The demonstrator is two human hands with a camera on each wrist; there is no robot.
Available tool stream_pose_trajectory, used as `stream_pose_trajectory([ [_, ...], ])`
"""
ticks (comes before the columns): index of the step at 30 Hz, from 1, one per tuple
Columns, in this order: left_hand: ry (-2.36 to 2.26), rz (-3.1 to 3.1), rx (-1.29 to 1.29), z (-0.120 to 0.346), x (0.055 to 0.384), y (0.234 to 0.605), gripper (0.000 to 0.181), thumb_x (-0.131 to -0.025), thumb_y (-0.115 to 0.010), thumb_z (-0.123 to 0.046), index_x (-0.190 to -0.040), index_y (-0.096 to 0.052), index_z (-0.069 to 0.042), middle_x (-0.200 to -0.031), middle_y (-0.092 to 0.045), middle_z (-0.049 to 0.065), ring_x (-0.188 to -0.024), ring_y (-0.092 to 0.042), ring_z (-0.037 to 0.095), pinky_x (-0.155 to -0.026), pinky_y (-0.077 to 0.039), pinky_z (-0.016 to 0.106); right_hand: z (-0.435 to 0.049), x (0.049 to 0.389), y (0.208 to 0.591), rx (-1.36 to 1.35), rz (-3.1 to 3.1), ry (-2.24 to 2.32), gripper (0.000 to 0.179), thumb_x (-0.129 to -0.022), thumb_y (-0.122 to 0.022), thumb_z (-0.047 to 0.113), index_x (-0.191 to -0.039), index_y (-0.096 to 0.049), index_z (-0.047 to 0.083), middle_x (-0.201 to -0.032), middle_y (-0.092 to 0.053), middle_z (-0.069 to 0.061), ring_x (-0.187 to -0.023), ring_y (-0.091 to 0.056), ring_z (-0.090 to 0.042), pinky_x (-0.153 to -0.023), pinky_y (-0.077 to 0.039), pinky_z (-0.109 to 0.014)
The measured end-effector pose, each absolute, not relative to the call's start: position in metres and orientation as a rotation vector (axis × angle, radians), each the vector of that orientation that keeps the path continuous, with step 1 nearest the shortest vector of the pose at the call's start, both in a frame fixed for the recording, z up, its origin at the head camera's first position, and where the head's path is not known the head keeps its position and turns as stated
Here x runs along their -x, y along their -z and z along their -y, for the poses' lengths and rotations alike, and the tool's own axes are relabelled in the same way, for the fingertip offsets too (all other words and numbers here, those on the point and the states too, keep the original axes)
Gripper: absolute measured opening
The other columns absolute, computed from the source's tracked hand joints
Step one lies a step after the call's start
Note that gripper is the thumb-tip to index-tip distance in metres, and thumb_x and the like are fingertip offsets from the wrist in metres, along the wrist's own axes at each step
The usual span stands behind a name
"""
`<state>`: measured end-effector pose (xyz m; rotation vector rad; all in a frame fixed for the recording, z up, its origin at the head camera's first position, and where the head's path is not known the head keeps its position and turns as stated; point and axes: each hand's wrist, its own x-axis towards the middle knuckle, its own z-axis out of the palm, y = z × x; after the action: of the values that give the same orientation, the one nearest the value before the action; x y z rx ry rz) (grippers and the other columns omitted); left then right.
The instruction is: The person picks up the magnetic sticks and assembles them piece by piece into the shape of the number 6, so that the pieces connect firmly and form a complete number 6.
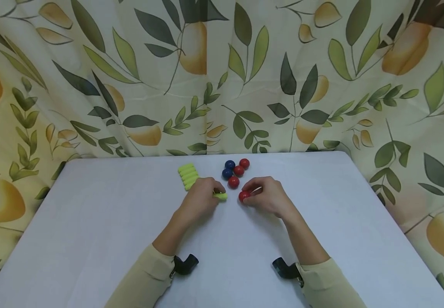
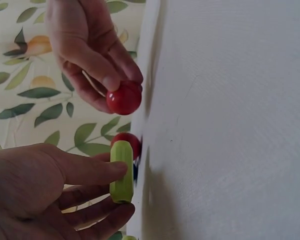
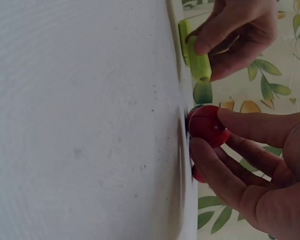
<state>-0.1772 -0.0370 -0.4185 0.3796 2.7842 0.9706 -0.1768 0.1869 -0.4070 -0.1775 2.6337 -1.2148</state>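
Observation:
My left hand (image 1: 200, 197) pinches a short lime-green faceted rod (image 2: 122, 152) between thumb and fingers, just over the white table. Its end looks hollow in the right wrist view. A hand's width to the right, my right hand (image 1: 267, 199) holds a glossy red ball (image 3: 208, 126) with thumb and fingertips. The rod and this ball are apart. Behind the hands lie three more red balls (image 1: 233, 182) and two dark blue balls (image 1: 227, 173), grouped together. Beyond my left hand, several matching green rods (image 1: 187, 173) lie side by side in a row, partly hidden by the hand.
A white cloth (image 1: 102, 231) covers the table. The table's far edge runs just behind the balls and rods, against a curtain (image 1: 252, 85) printed with leaves and fruit. Black wrist-worn devices (image 1: 186, 264) stick out from both sleeves.

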Motion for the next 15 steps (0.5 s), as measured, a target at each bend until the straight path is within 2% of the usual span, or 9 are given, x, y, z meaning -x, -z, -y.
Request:
stream_pose_trajectory([
  [15,-0.951,-2.747,-0.426,0.0356,0.1830,0.4212,0.023,-0.092,-0.074,-0.001,-0.112,-0.080,-0.010,-0.106,-0.075,0.004,-0.104,-0.065,0.020,-0.096,-0.056,0.037,-0.1766,0.1826,0.4125,0.186,-2.658,1.138,0.022,-0.085,-0.085,0.013,-0.106,-0.079,0.012,-0.098,-0.075,-0.007,-0.090,-0.067,-0.023,-0.075,-0.057,-0.031],
])
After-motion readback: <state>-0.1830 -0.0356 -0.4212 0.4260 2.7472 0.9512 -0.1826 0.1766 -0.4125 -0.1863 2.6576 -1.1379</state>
